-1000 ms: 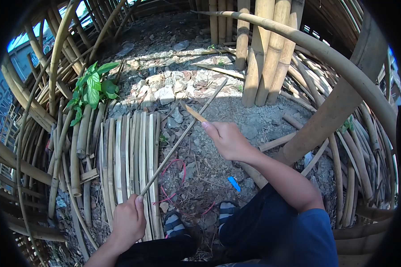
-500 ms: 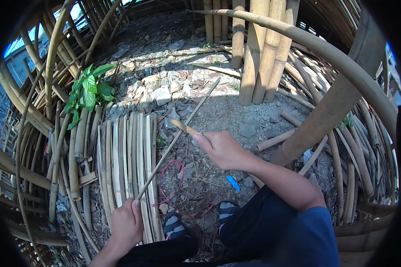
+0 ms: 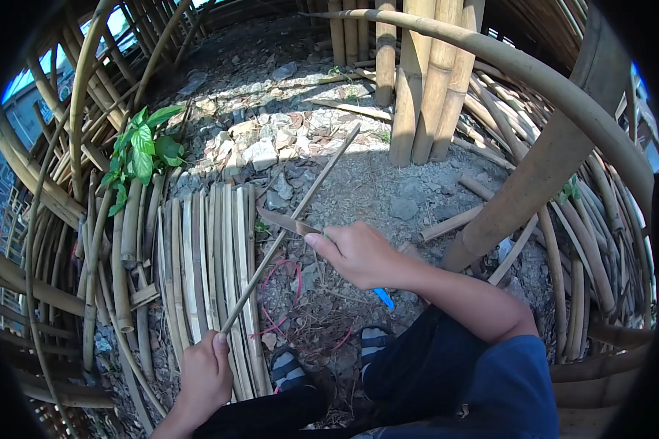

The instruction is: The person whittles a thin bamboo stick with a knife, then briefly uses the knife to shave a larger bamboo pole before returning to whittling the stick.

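A thin bamboo strip (image 3: pixel 315 189) slants up and away from my left hand (image 3: pixel 203 374), which is closed around its near end. My right hand (image 3: pixel 357 254) grips a knife by its handle, mostly hidden in the fingers. The knife (image 3: pixel 284 221) points left, its blade lying across the strip at about mid-length. Beneath and left of the strip, several split bamboo slats (image 3: pixel 211 263) lie side by side on the ground, close to my left hand.
A blue object (image 3: pixel 384 298) and pink string (image 3: pixel 298 285) lie on the stony ground. A thick bamboo pole (image 3: pixel 523 194) leans at right, under a curved pole (image 3: pixel 505 58). Upright bamboo posts (image 3: pixel 439 88) stand ahead. A leafy plant (image 3: pixel 143 146) grows at left, near stacked bamboo.
My right hand has moved slightly left and down along the strip with the knife, and its blade now shows flatter. My left hand keeps its hold, almost unmoved.
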`<move>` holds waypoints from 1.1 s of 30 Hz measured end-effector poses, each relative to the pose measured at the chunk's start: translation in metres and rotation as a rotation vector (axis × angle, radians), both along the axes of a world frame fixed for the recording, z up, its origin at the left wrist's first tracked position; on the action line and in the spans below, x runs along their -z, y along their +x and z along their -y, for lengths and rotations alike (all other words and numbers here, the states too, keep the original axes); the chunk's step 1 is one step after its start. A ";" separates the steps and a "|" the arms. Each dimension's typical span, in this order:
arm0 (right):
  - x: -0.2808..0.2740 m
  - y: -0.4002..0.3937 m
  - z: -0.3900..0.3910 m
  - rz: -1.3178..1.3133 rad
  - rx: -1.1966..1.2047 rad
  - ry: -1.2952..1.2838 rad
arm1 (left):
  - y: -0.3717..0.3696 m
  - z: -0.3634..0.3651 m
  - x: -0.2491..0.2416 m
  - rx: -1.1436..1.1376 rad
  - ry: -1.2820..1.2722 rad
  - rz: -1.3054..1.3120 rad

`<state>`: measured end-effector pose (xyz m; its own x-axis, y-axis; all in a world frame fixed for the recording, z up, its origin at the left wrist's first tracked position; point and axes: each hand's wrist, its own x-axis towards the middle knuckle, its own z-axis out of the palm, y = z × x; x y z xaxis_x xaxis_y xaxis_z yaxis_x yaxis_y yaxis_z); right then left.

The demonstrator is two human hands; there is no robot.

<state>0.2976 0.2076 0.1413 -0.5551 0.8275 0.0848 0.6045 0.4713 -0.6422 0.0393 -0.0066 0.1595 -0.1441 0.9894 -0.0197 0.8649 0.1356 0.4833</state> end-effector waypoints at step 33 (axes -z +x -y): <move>-0.009 0.036 -0.020 -0.314 0.300 0.003 | -0.016 -0.027 0.009 -0.140 -0.246 0.316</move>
